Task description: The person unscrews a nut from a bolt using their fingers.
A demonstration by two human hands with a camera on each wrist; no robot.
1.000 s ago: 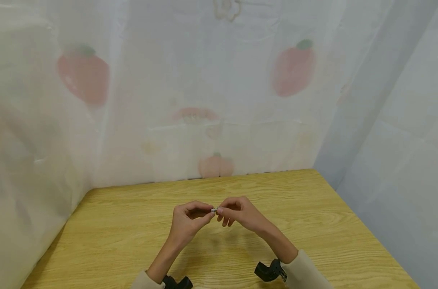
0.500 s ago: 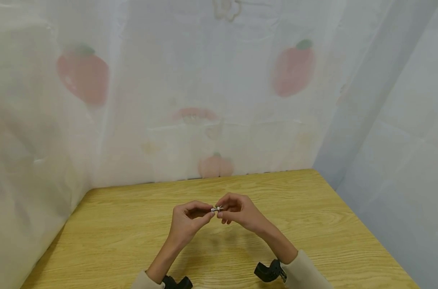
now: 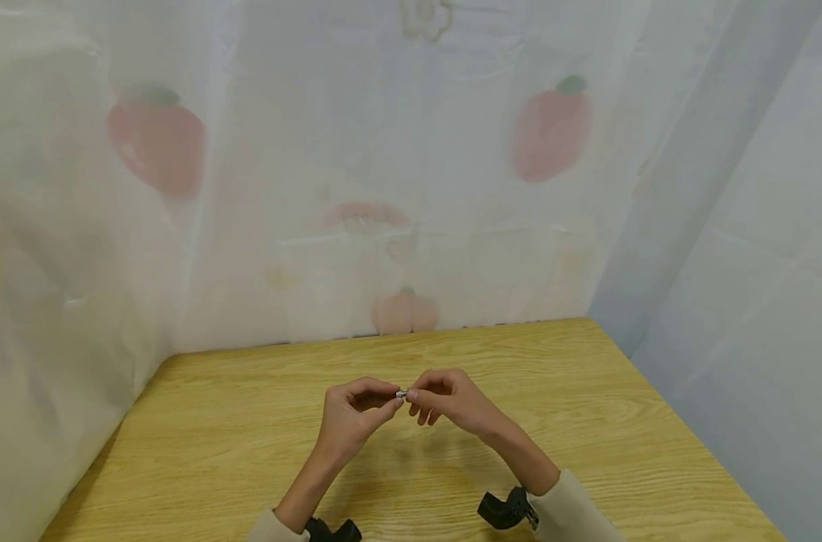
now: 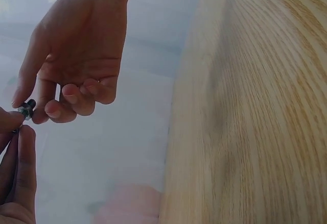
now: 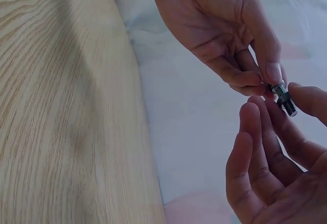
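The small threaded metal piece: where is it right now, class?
In the head view, the threaded metal piece is at the lower middle, over the wooden table, held between the left grip and the right grip.

From afar I am looking into a curtained-off booth, where pale sheeting, printed with red strawberries, is hanging behind and beside a wood-grain table.
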